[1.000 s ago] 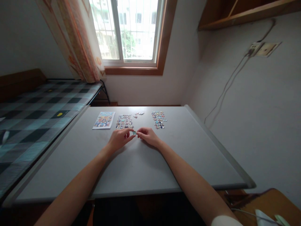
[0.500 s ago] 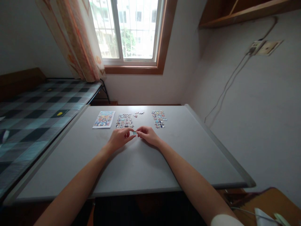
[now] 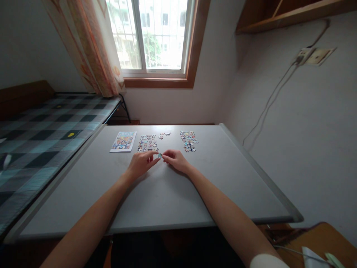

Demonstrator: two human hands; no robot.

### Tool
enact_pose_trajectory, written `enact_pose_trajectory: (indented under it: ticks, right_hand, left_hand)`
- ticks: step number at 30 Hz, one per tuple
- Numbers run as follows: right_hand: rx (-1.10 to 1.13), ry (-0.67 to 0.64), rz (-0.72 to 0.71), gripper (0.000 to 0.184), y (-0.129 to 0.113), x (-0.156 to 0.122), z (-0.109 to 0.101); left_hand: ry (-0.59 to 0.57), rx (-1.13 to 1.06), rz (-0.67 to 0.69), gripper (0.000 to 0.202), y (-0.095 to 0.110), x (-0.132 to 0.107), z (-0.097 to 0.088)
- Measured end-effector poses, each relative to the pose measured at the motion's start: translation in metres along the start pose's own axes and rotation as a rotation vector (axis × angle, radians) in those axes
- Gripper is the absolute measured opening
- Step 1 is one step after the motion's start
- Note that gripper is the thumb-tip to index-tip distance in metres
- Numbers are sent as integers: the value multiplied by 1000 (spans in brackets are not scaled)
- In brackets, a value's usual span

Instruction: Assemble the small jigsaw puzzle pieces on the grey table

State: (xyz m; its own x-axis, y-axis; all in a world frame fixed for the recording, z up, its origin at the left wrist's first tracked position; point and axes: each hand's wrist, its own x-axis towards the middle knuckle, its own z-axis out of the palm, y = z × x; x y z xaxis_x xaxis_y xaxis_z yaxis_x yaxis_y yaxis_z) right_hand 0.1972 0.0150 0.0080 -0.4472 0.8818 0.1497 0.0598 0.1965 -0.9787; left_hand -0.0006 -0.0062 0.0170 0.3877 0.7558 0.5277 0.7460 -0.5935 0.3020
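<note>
Between my two hands, just above the table, is a small light-blue puzzle piece (image 3: pixel 160 155). My left hand (image 3: pixel 142 162) pinches it from the left with thumb and fingertips. From the right, my right hand (image 3: pixel 175 160) closes its thumb and forefinger on the piece's other side; whether it is one piece or two joined is too small to tell. Beyond my left hand lies a block of loose puzzle pieces (image 3: pixel 147 142), set out in rows. Another group of puzzle pieces (image 3: pixel 189 140) lies beyond my right hand.
A colourful picture sheet (image 3: pixel 123 142) rests at the left on the grey table (image 3: pixel 167 201). A few puzzle pieces (image 3: pixel 165 134) lie near the far edge. A checked bed (image 3: pixel 55 123) stands on the left, a wall with a cable (image 3: pixel 264 108) on the right.
The light-blue piece has turned and risen slightly between my fingertips. My left thumb has shifted a little upward; my right hand is nearly still.
</note>
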Motion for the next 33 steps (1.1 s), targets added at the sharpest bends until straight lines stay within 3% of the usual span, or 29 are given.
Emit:
enact_pose_trajectory:
  ticks: [13, 20, 33]
  right_hand:
    - [-24, 11, -5, 31, 1, 0, -1]
    - [35, 109, 21, 32, 8, 1, 0]
    - [-2, 94, 12, 32, 11, 2, 2]
  left_hand:
    - [-43, -43, 19, 24, -2, -1, 1]
    - [-47, -57, 0, 24, -9, -2, 3]
    - [-113, -65, 21, 25, -4, -2, 2]
